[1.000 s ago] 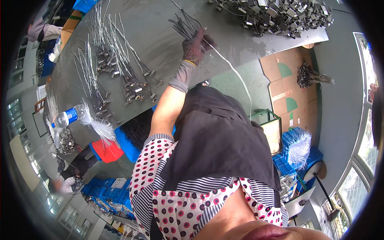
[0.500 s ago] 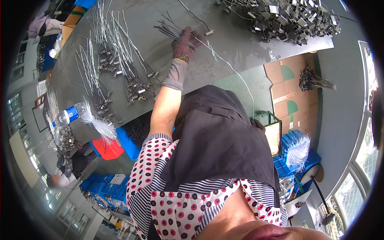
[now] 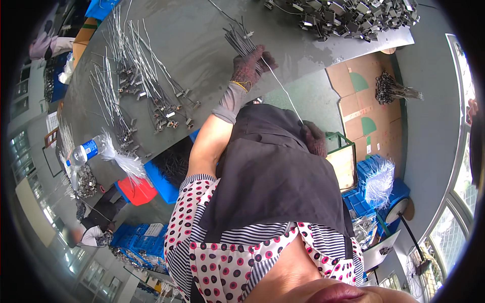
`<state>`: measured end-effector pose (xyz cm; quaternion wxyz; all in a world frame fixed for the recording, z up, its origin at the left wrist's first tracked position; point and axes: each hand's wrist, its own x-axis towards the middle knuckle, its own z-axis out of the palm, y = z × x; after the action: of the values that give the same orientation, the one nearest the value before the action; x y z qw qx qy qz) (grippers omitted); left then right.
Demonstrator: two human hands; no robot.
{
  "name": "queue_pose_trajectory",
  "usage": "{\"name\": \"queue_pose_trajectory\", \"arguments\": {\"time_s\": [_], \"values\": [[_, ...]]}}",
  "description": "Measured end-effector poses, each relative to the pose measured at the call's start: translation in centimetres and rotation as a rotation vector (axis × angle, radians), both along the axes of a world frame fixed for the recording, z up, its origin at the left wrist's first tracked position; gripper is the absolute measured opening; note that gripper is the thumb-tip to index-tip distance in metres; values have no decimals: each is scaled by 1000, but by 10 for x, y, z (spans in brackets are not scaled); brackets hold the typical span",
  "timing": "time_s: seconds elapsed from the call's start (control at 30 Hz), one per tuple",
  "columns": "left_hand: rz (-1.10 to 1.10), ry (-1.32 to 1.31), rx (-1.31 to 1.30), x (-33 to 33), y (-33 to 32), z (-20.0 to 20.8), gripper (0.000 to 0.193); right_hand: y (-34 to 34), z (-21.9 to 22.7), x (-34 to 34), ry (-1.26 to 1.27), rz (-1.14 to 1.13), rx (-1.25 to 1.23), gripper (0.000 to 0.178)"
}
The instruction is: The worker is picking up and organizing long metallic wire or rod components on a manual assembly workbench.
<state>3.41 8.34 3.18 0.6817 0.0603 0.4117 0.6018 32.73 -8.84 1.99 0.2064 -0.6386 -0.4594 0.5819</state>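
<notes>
My left hand, in a dark red and grey glove, is closed round a bundle of thin dark wires over the grey table. Thumb or finger on its right side stands out beside a white wire. This wire stretches from the left hand down to my right hand, which is gloved too and closed on its lower end beside my apron. A small pale connector shows near the top of the bundle. The right fingertips are partly hidden.
On the table, silvery wires with small connectors lie at left. A heap of dark metal-cased parts covers the far right. A plastic bottle lies by the left edge. Cardboard and blue crates stand at right.
My left hand with the bundle has come nearer and to the right. My right hand has risen into fuller view beside the apron, and the white wire between the hands is shorter and straighter.
</notes>
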Motion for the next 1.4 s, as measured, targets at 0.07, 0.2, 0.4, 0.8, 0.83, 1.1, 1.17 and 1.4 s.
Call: {"name": "queue_pose_trajectory", "arguments": {"time_s": [0.07,0.2,0.4,0.8,0.83,1.1,1.17,1.4], "values": [[22,-18,-5,1,2,12,21,1,-1,-7,-81,108,196,26],[106,-88,-45,-10,6,16,19,-8,8,3,-26,67,113,27],[86,-50,-29,-16,4,10,18,-27,-1,14,-43,-4,103,29],[77,-173,62,7,-22,-14,18,-17,-4,-4,-77,-36,-19,28],[73,-172,58,14,-29,-10,18,-12,-5,-6,-74,16,46,28],[-716,513,61,61,-76,-5,23,51,2,-40,-89,172,370,22],[-613,816,223,36,-63,-11,24,61,21,-40,-66,157,255,22],[18,410,-106,-23,3,10,19,81,42,-44,80,276,-187,23]]}}
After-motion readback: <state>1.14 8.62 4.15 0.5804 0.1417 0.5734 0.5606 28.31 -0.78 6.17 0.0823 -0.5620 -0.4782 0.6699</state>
